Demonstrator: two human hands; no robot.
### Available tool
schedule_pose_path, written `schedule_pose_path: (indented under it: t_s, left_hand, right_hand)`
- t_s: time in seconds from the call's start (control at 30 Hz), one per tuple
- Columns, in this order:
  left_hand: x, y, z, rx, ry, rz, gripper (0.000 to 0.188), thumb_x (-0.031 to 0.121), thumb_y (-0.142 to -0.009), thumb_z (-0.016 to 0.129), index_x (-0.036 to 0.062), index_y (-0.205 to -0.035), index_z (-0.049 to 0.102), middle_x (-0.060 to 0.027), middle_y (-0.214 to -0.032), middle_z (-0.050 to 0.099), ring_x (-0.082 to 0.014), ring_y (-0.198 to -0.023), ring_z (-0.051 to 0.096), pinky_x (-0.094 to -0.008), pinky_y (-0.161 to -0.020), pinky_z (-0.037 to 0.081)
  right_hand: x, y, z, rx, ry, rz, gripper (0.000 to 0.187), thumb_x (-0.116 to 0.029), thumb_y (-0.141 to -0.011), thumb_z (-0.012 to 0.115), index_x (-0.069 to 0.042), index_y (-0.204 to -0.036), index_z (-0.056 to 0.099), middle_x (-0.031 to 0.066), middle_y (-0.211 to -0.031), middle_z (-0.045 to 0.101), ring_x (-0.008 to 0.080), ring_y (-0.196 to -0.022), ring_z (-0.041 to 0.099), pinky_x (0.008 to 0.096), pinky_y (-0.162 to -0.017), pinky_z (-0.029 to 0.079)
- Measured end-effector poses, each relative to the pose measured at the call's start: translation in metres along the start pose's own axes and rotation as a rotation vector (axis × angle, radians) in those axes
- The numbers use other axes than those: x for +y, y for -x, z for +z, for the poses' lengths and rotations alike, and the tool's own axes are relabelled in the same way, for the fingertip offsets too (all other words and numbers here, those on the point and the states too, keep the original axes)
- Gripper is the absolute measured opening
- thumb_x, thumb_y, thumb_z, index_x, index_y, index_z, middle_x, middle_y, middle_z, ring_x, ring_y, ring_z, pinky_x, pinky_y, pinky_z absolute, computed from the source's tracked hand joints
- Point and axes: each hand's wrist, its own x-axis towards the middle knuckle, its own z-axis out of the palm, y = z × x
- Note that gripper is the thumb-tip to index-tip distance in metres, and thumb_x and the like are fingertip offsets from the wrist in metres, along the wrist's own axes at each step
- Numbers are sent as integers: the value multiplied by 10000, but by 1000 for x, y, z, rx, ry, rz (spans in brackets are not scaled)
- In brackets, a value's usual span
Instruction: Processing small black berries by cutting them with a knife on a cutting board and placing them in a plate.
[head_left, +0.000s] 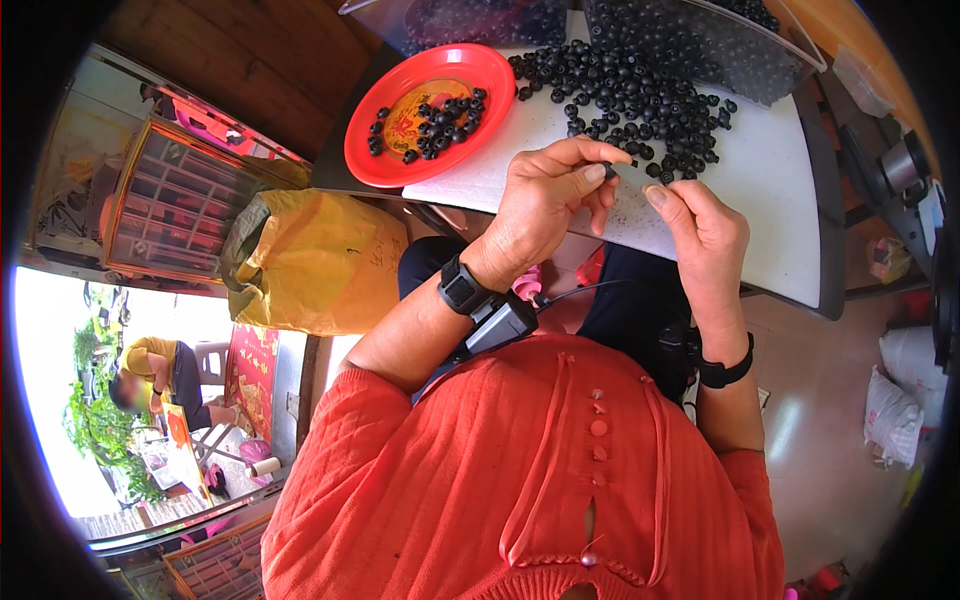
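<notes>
My left hand (540, 200) is raised over the near edge of the white tabletop (775, 200), pinching a small round black piece (611, 172) between thumb and index finger. Close against it, my right hand (712, 235) grips a thin, flat grey blade (631, 177) by its end; the blade's tip reaches the black piece. Just beyond both hands spreads a heap of similar round black pieces (650, 90). To the left, a red plate (362, 160) carries a smaller group of them. Fine dark specks lie on the tabletop below my fingers.
Two clear plastic bins (800, 62) with more black pieces stand at the far side. A yellow bag (330, 260) sits left of the table. White sacks (893, 415) rest on the floor at right. Another person (165, 370) bends forward outside at far left.
</notes>
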Motion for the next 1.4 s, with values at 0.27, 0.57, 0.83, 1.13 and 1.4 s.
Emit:
schedule_pose_path:
  t_s: [0.27, 0.57, 0.83, 1.13, 1.4]
  left_hand:
    - [0, 1, -2, 0, 18, -3, 251, 17, -1047, 492, -65, -1234, 638, -127, -928, 665, -184, -721, 633, -297, -604, 541]
    - [27, 7, -3, 159, -217, 202, 241, -39, -980, 566, -45, -1178, 702, -114, -937, 667, -152, -711, 635, -284, -565, 554]
    - [85, 3, -58, 365, -1385, 635, 182, 13, -914, 680, 40, -1072, 765, -44, -961, 669, -126, -794, 632, -260, -660, 513]
    - [6, -44, 18, 80, -1627, 770, 204, 131, -790, 803, 78, -973, 731, -101, -910, 578, -322, -886, 597, -438, -714, 512]
    - [16, -24, -21, -112, -1549, 752, 233, 84, -779, 792, 54, -1000, 723, -107, -990, 611, -304, -942, 611, -401, -792, 532]
  right_hand:
    - [-1, 1, 1, 3, 17, -50, 190, -154, -913, 759, -15, -816, 673, 99, -659, 599, 214, -533, 544, 336, -528, 439]
    - [-2, 0, -10, 98, -195, 102, 210, -176, -957, 747, 8, -870, 695, -29, -644, 528, 61, -598, 478, 245, -536, 381]
    - [-3, -1, -15, 194, -419, 114, 219, -183, -981, 727, 15, -890, 709, -42, -687, 546, 31, -623, 443, 206, -553, 341]
    - [2, -2, -15, 175, -431, 106, 197, -165, -977, 728, 25, -923, 725, -43, -695, 565, 31, -621, 446, 203, -550, 343]
    - [5, 1, -15, 148, -408, 86, 194, -152, -973, 732, 36, -929, 719, -36, -708, 595, 24, -636, 452, 199, -558, 351]
